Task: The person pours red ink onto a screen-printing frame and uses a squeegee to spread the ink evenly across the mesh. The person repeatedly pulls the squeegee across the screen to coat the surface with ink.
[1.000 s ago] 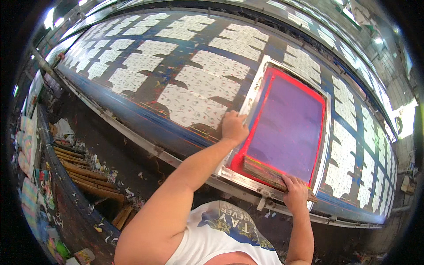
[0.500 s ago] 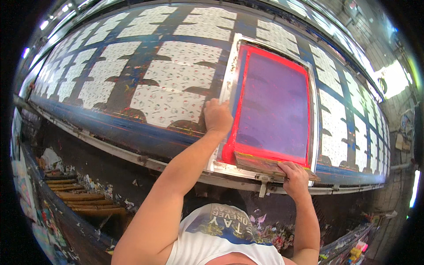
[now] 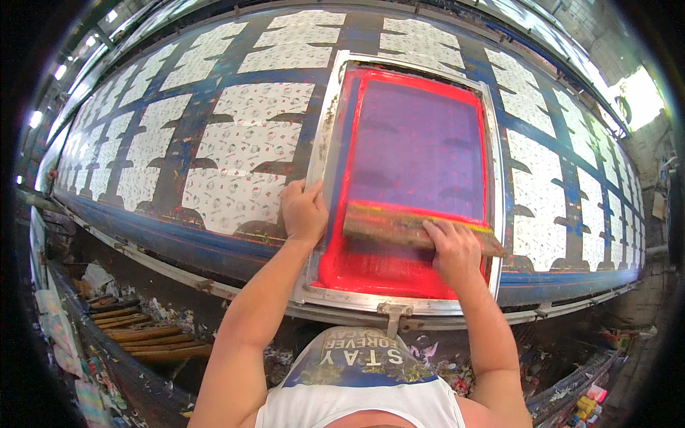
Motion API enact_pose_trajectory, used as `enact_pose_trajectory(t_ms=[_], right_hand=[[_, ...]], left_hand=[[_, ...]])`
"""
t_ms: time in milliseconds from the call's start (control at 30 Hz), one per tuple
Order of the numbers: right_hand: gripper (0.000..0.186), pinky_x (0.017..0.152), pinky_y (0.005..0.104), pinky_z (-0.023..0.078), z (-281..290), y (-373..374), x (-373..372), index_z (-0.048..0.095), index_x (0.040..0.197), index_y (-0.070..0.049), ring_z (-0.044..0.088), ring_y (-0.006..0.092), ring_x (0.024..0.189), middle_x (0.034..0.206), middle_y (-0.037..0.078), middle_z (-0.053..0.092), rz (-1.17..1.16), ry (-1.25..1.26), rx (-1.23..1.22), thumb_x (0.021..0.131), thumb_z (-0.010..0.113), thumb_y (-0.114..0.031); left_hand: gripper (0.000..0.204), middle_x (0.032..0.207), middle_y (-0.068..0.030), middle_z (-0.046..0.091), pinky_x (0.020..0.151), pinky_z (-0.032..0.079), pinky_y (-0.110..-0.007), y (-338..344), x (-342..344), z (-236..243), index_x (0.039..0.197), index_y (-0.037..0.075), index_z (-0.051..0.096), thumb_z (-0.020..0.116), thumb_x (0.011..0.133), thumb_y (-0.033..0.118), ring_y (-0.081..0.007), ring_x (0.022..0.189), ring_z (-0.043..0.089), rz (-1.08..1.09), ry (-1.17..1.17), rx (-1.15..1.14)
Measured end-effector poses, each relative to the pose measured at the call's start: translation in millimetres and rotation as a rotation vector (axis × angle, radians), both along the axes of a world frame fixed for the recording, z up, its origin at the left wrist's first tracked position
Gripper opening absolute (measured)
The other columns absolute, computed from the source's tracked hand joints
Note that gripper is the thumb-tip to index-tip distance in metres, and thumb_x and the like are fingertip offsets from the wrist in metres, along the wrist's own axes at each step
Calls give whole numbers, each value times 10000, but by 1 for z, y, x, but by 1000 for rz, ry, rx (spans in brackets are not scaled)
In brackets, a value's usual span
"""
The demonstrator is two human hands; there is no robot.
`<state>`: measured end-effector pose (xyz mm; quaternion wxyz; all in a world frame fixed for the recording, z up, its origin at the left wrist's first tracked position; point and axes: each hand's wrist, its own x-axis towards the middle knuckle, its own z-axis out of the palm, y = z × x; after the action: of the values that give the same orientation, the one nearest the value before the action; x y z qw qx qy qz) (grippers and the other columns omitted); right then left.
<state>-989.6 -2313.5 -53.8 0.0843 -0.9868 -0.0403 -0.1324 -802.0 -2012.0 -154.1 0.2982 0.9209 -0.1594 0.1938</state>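
A silver metal frame lies flat on the long table, its near rail along the table's near edge. Inside, a translucent purple mesh is bordered in bright red. Across its nearer part rests a stained wooden squeegee, yellow-streaked along its top, its right end reaching over the frame's right rail. Wet red ink spreads between squeegee and near rail, filling the near left corner.

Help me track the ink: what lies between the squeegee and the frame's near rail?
In the head view, red ink lies between the wooden squeegee and the frame's near rail, with a darker strip beside the squeegee.
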Motion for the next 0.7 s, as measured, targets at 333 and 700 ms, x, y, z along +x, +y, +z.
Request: enact_pose_trajectory(t_ms=[333,700], right_hand=[[393,860,503,629,-17,-116,210,803,1220,-165,781,370,987,1025,145,773,37,-54,-147,854,710,-57],[440,982,542,634,-2,-182,373,811,1302,-184,787,388,1149,1212,191,813,-96,101,-165,907,650,-78]], left_hand=[[325,1215,-215,691,1048,522,-503,-3,-4,5,1224,69,848,753,916,23,-420,1206,631,15,58,-2],[346,1225,-183,729,1008,542,-512,-8,-5,12,1197,91,845,752,883,-21,-414,1176,664,19,3,-8]])
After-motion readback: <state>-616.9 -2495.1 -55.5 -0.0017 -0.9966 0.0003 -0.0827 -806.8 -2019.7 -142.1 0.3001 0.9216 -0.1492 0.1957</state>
